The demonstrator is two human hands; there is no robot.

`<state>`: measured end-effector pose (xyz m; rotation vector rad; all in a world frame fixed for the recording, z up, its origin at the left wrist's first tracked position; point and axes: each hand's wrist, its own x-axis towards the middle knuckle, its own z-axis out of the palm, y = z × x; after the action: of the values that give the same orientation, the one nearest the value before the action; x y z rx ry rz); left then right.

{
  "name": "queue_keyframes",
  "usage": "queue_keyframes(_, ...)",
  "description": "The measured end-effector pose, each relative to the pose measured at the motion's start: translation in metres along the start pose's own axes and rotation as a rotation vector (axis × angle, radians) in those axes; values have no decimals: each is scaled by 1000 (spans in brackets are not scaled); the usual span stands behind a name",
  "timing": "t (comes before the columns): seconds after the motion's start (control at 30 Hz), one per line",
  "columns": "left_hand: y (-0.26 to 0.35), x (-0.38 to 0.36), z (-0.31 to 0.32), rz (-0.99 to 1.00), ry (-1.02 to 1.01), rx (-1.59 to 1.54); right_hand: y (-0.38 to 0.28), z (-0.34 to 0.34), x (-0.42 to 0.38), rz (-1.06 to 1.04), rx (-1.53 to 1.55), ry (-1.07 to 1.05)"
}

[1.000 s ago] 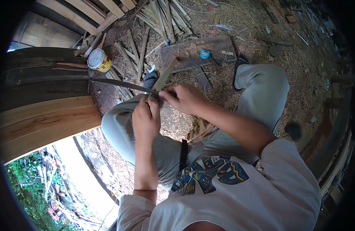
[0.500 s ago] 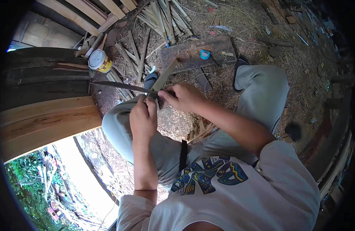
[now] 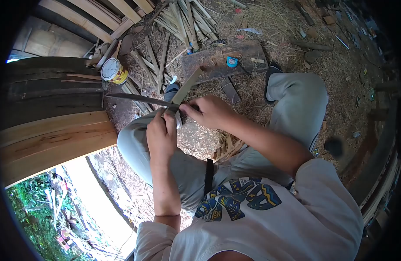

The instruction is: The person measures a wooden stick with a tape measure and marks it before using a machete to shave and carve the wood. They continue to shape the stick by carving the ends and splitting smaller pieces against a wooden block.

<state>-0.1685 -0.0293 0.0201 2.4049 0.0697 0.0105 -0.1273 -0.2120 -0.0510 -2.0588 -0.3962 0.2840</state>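
Observation:
A long dark blade [image 3: 135,98] points left over the knee, its near end at my hands. My right hand [image 3: 205,112] is closed at that end of the blade, thumb toward it; the handle is hidden. Just left of it, my left hand [image 3: 162,130] is closed with its fingertips at the blade and the lower end of a flat wood strip [image 3: 187,86]. The strip slants up and to the right, crossing the blade beside my fingers. Exactly what each fingertip pinches is partly hidden.
Ahead lies a dark board [image 3: 213,58] bearing a blue tape measure [image 3: 232,61]. A paint bucket [image 3: 114,71] stands at the left by a plank wall [image 3: 57,135]. Split sticks [image 3: 187,21] are piled at the top; shavings cover the ground.
The view has shifted very slightly. Both hands, the blade and the wood strip keep nearly the same positions.

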Motion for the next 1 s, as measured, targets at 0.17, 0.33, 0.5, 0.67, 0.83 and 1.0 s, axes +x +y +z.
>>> queue_keyframes(0.17, -10, -4, 7, 67, 28, 38, 1, -1, -3, 36, 9, -19)
queue_keyframes(0.33, -3, 0, 3, 40, -19, 23, 3, -4, -3, 22, 41, -13)
queue_keyframes(0.5, -2, -1, 3, 45, 6, 20, 0, -2, -2, 25, 26, 29)
queue_keyframes(0.67, -8, -3, 1, 35, 13, 59, 5, 5, -1, 68, 116, -8)
queue_keyframes(0.83, -13, 2, -3, -42, 60, -18, 2, 13, 6, 423, 691, -367)
queue_keyframes(1.0, -8, 0, -1, -6, -2, 29, -24, -7, -9, 43, 106, -24)
